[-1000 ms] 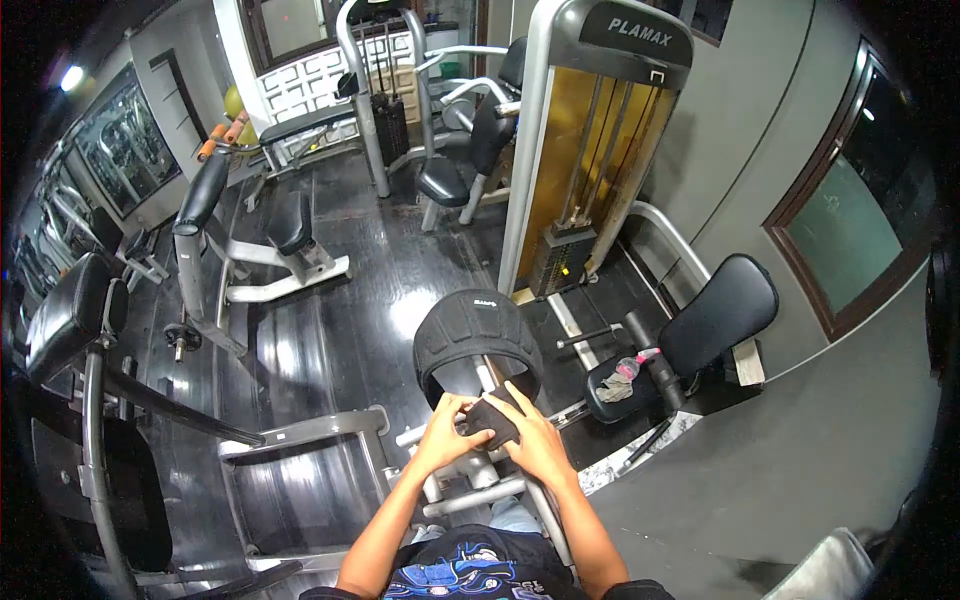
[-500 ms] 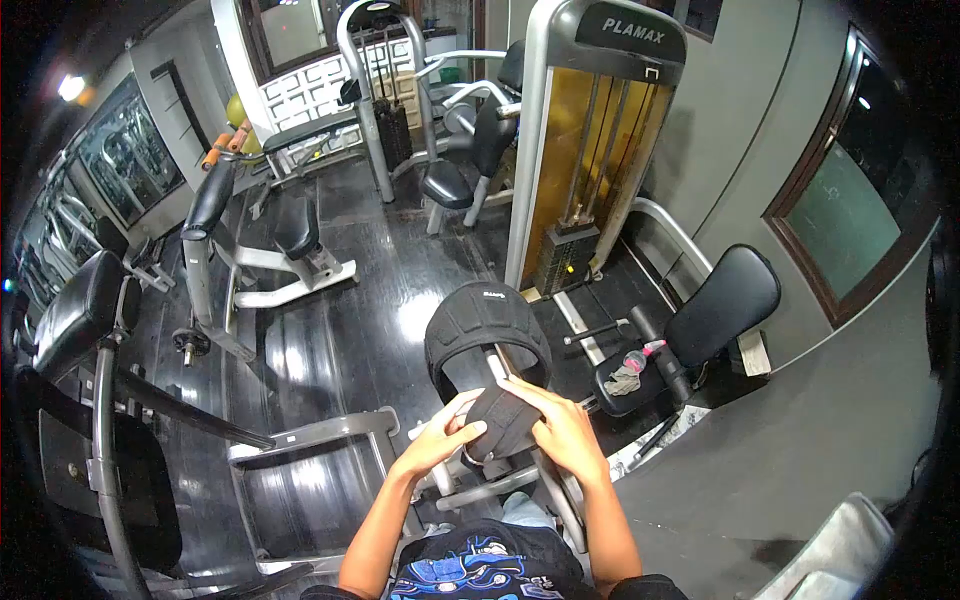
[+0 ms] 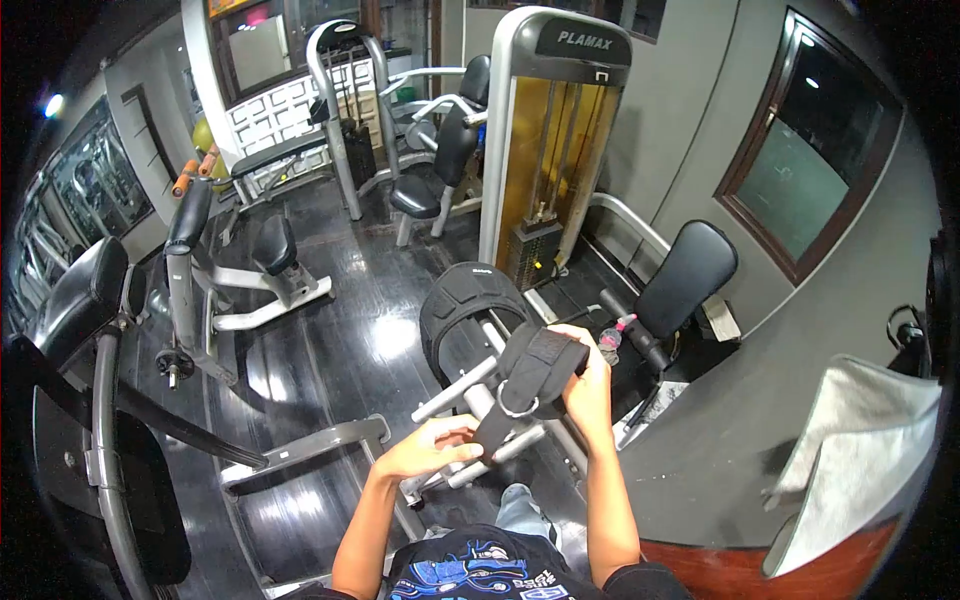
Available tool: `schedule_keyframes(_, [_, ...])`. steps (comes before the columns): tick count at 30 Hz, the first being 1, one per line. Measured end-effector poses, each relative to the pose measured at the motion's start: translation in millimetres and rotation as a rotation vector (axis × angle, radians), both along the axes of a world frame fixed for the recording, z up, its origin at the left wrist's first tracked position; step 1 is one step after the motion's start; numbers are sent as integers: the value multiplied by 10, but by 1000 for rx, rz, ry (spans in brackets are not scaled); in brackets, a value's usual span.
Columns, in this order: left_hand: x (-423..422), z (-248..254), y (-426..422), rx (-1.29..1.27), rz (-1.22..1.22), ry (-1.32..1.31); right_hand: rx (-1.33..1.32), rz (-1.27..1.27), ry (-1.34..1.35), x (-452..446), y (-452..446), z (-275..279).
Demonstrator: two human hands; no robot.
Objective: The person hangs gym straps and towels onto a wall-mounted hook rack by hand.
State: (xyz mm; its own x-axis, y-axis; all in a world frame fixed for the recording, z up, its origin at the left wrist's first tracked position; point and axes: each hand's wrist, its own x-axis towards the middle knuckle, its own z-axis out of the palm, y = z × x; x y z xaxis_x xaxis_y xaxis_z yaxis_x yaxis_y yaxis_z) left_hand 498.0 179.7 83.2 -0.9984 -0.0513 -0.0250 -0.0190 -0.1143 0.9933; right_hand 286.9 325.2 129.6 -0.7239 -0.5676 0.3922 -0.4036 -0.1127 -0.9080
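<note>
My right hand (image 3: 588, 385) is closed round the right side of a black padded strap (image 3: 540, 365), which has a metal D-ring near its lower end. The strap's lower tail is pinched between the thumb and fingers of my left hand (image 3: 432, 450). Just beyond the strap, a wide black belt (image 3: 470, 300) curves in a loop over the grey metal frame (image 3: 465, 390) in front of me. Part of that belt is hidden behind the strap.
A tall weight machine (image 3: 500, 150) stands ahead, with its black seat back (image 3: 688, 280) to the right. A grey towel (image 3: 860, 440) hangs at the right. Benches (image 3: 275, 245) and a low metal frame (image 3: 310, 447) are on the left.
The strap has been turned and partly spread, showing its D-ring. My right hand has risen at its right side, and my left hand has moved down to its tail. The view has shifted right.
</note>
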Motion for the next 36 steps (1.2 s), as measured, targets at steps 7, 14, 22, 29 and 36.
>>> schedule_keyframes(7, [-58,92,348,175,-148,-21,163,-88,-251,69,514,-436])
schedule_keyframes(14, [-381,41,774,295,-67,101,48,84,-716,406,1077,-354])
schedule_keyframes(22, [-637,10,1307,345,-138,3,-245,-12,-1163,579,1859,-783])
schedule_keyframes(29, [-777,95,1935,282,-133,28,-510,15,-1081,1087,2386,-521])
schedule_keyframes(36, [-788,107,2429,410,-113,-103,-430,-112,-738,1441,2784,-487])
